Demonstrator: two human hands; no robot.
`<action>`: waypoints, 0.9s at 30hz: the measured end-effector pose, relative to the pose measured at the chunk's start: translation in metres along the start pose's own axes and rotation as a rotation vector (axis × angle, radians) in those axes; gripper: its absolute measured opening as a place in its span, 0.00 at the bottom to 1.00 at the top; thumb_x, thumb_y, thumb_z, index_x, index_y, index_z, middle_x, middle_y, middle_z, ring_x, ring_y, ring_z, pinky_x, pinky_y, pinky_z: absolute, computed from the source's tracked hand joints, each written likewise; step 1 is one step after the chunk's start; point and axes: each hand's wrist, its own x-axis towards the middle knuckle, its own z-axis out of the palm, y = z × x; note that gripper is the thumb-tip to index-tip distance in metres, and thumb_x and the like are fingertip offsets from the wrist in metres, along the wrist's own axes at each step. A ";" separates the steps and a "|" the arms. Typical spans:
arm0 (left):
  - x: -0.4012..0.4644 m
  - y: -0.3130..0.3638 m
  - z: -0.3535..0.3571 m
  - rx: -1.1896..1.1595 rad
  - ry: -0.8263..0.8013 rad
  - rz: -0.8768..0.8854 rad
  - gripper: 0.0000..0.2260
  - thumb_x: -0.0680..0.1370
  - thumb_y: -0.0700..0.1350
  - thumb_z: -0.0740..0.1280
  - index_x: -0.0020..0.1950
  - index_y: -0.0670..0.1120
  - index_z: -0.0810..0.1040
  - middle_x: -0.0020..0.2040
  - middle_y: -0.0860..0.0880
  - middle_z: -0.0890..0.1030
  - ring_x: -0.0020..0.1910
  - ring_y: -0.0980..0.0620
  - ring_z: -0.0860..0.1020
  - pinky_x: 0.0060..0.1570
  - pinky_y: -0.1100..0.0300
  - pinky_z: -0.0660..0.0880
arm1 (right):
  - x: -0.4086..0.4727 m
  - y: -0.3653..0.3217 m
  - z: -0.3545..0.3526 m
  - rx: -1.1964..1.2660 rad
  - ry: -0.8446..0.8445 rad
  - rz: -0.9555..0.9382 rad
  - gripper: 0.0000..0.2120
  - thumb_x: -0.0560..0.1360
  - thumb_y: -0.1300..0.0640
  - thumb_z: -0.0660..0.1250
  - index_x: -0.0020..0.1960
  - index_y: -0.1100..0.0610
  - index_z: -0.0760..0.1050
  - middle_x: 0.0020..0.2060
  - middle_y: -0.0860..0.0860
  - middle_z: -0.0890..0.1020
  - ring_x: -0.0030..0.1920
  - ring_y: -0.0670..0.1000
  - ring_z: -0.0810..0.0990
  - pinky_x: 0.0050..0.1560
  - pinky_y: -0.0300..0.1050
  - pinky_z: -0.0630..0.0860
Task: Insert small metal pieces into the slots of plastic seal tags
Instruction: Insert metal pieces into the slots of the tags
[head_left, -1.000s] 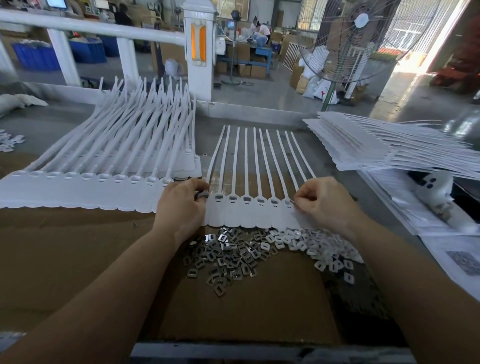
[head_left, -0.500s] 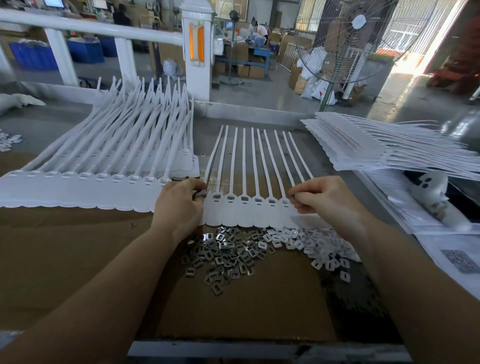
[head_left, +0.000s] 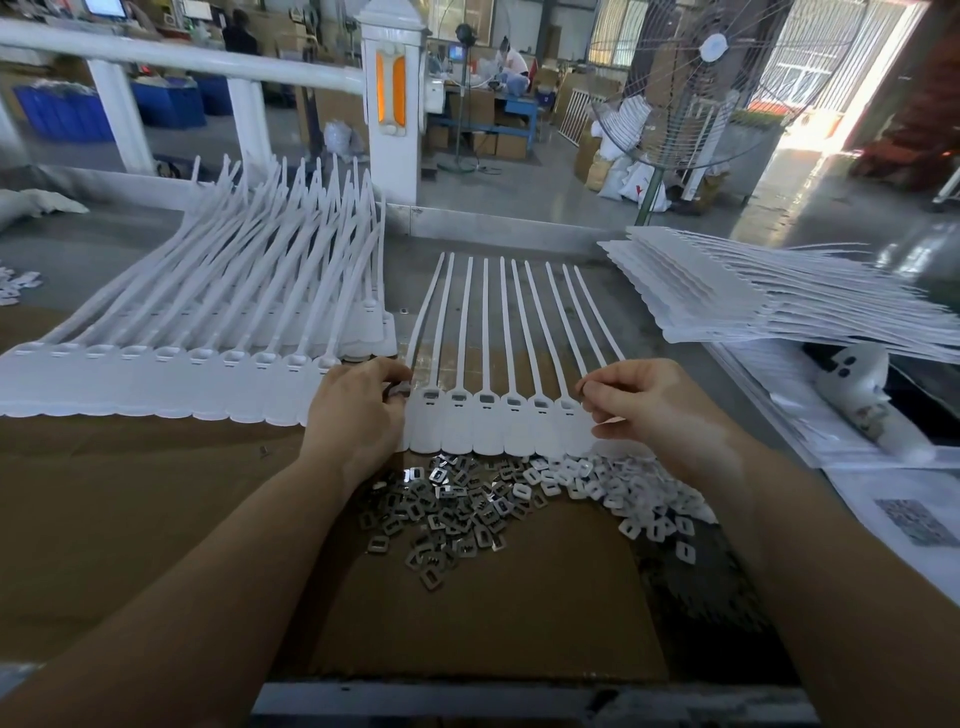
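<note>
Where cardboard (head_left: 130, 519) covers the table, a fan (head_left: 701, 88) stands beyond.

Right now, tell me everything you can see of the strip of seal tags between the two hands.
The strip of seal tags is white plastic, a row of joined flat tag heads with scalloped near edges, lying flat on the brown cardboard. Each visible head has a small rectangular slot near its top, and the slots look greyish inside. Thin tails fan away from the person. The left hand covers and grips its left end; the right hand pinches its right end. The pile of metal pieces lies just before it.
</note>
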 end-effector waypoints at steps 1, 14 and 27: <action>0.000 0.000 0.000 0.000 0.003 0.001 0.11 0.77 0.42 0.64 0.59 0.47 0.79 0.54 0.47 0.81 0.58 0.47 0.74 0.59 0.55 0.70 | 0.000 0.000 0.000 -0.005 -0.004 0.007 0.05 0.76 0.61 0.66 0.49 0.60 0.79 0.37 0.53 0.80 0.37 0.46 0.78 0.35 0.34 0.76; 0.000 -0.001 0.001 0.001 -0.004 -0.014 0.11 0.77 0.43 0.64 0.59 0.48 0.79 0.54 0.46 0.80 0.59 0.46 0.73 0.60 0.54 0.69 | 0.002 0.003 0.003 0.007 0.113 -0.036 0.04 0.73 0.65 0.68 0.43 0.58 0.81 0.33 0.54 0.84 0.36 0.48 0.83 0.35 0.34 0.78; 0.001 -0.002 0.001 0.008 -0.017 -0.021 0.11 0.77 0.43 0.64 0.59 0.48 0.78 0.55 0.47 0.80 0.59 0.47 0.73 0.60 0.53 0.70 | 0.006 0.005 0.002 -0.049 0.162 0.005 0.07 0.70 0.69 0.70 0.44 0.60 0.82 0.36 0.54 0.84 0.35 0.46 0.82 0.36 0.33 0.79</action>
